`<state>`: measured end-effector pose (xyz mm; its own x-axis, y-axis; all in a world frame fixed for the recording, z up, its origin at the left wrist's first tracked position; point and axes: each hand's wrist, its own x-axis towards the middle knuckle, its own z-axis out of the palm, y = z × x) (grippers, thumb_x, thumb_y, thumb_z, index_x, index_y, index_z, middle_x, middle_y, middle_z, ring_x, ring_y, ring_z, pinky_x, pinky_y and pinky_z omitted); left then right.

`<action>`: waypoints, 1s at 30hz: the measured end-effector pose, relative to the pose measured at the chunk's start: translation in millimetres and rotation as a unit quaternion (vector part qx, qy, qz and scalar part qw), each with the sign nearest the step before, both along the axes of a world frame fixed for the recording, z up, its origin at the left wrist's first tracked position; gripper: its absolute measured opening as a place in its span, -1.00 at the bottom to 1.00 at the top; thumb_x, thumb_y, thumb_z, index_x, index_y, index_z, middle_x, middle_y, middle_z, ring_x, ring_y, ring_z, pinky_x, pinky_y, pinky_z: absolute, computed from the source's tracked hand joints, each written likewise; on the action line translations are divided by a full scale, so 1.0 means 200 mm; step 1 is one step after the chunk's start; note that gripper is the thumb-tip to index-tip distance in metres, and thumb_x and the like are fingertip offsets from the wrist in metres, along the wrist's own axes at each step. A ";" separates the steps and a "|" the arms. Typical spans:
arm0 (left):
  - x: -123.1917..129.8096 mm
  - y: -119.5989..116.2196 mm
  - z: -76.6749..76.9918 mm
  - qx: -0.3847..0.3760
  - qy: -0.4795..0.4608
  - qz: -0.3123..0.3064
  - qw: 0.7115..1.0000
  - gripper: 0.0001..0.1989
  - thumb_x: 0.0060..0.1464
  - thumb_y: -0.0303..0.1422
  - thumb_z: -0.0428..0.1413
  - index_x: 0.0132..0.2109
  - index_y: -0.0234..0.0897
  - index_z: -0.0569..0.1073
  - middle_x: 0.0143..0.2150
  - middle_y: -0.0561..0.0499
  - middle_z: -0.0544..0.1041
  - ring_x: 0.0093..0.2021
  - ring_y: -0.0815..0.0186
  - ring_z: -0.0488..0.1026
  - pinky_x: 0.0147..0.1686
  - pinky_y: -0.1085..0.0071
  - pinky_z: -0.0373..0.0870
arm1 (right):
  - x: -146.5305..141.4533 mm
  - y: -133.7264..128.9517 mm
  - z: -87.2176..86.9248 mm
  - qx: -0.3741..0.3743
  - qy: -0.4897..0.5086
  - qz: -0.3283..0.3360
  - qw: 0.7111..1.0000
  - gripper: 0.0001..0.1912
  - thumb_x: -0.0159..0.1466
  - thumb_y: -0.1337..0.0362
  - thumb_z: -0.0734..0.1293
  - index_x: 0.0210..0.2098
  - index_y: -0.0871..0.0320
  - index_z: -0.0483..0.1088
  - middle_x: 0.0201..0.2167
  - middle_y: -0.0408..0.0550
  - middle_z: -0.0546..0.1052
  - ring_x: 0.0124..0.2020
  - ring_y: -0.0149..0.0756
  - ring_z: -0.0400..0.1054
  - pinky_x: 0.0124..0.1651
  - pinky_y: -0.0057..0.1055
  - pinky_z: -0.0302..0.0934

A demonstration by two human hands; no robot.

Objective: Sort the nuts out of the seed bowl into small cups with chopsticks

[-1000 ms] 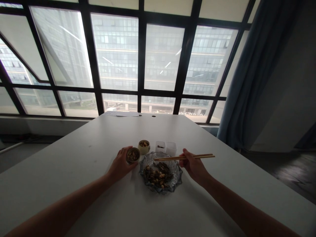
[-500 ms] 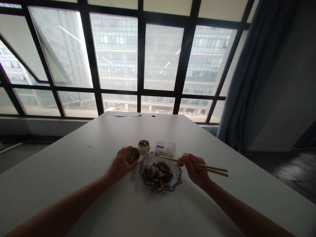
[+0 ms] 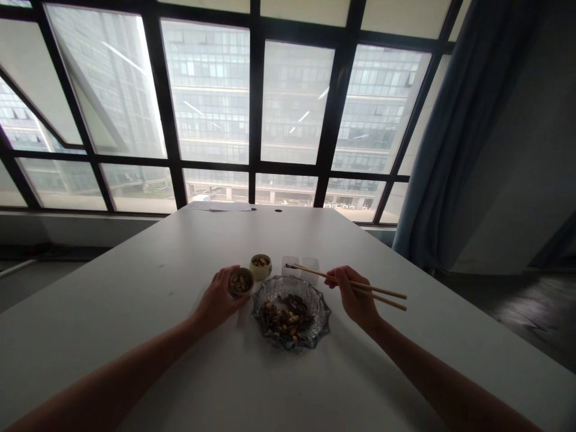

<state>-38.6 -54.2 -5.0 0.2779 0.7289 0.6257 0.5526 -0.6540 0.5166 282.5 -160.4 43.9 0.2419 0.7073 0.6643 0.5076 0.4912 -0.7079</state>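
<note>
My left hand [image 3: 221, 295] is wrapped round a small round cup [image 3: 240, 282] that holds light brown nuts or seeds in shells. In my right hand [image 3: 355, 294] is a pair of wooden chopsticks [image 3: 378, 292], their tips over the left of two small clear plastic boxes [image 3: 290, 261]. Dark seeds lie in that box; the tips hide part of them. A glass bowl with a wavy rim [image 3: 321, 294] stands between my hands, holding a mix of dark seeds and paler nuts. Just behind the left hand's cup is a second small cup [image 3: 261, 267] with nuts in it.
The second clear plastic box [image 3: 310, 270] stands beside the first. All of it rests on a long white table [image 3: 216, 234]. Papers [image 3: 218, 206] lie at its far edge, before a wall of windows. A blue curtain [image 3: 432, 156] hangs at the right.
My right hand has moved up a little, carrying the chopstick tips from over the glass bowl's far rim to the left plastic box. My left hand keeps its hold on the cup.
</note>
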 end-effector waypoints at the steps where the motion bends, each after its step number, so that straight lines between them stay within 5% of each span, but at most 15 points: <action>1: 0.00 0.00 0.00 0.000 -0.001 0.001 1.000 -0.37 -0.07 -0.25 0.29 0.17 -0.18 0.34 0.10 -0.15 0.49 0.12 0.00 0.44 0.11 0.03 0.43 | 0.00 -0.02 0.02 -0.006 -0.020 0.015 1.000 -0.48 0.37 -0.16 0.22 -0.40 0.13 0.46 -0.58 -0.02 0.56 -0.54 -0.25 0.45 -0.44 -0.34 0.36; 6: 0.00 0.00 0.00 0.006 -0.003 0.001 1.000 -0.38 -0.06 -0.25 0.29 0.16 -0.17 0.34 0.10 -0.15 0.49 0.13 0.00 0.44 0.10 0.03 0.44 | -0.02 -0.12 0.09 -0.058 -0.184 0.082 0.978 -0.49 0.38 -0.06 0.26 -0.59 0.11 0.38 -0.71 -0.13 0.43 -0.71 -0.40 0.25 -0.60 -0.44 0.12; 11: -0.01 0.00 -0.01 0.000 0.008 -0.001 1.000 -0.37 -0.05 -0.27 0.29 0.18 -0.18 0.32 0.11 -0.16 0.47 0.14 0.00 0.43 0.11 0.03 0.43 | -0.04 -0.19 0.17 -0.094 -0.218 0.160 0.958 -0.46 0.41 0.00 0.22 -0.64 0.10 0.34 -0.74 -0.13 0.42 -0.73 -0.43 0.24 -0.61 -0.47 0.09; 19: -0.01 0.01 -0.01 0.003 0.010 0.000 1.000 -0.38 -0.05 -0.24 0.28 0.17 -0.20 0.33 0.12 -0.17 0.47 0.13 -0.01 0.43 0.12 0.04 0.43 | -0.07 -0.14 0.10 -0.065 -0.161 0.071 0.982 -0.54 0.36 -0.03 0.28 -0.54 0.13 0.41 -0.68 -0.12 0.46 -0.68 -0.39 0.27 -0.59 -0.46 0.12; 25: -0.01 0.01 -0.01 0.005 0.008 0.000 1.000 -0.38 -0.03 -0.23 0.28 0.17 -0.20 0.32 0.11 -0.17 0.48 0.13 0.01 0.44 0.10 0.05 0.43 | -0.09 -0.15 0.08 -0.104 -0.148 0.166 0.969 -0.49 0.41 -0.02 0.23 -0.56 0.14 0.37 -0.66 -0.08 0.50 -0.65 -0.37 0.36 -0.56 -0.47 0.18; 30: 0.00 0.00 0.00 0.005 0.012 -0.001 1.000 -0.38 -0.04 -0.25 0.28 0.17 -0.20 0.32 0.11 -0.16 0.48 0.14 0.00 0.43 0.11 0.04 0.43 | -0.06 -0.15 0.10 -0.086 -0.139 0.081 0.983 -0.55 0.40 0.01 0.24 -0.51 0.14 0.40 -0.62 -0.05 0.54 -0.61 -0.33 0.40 -0.53 -0.45 0.21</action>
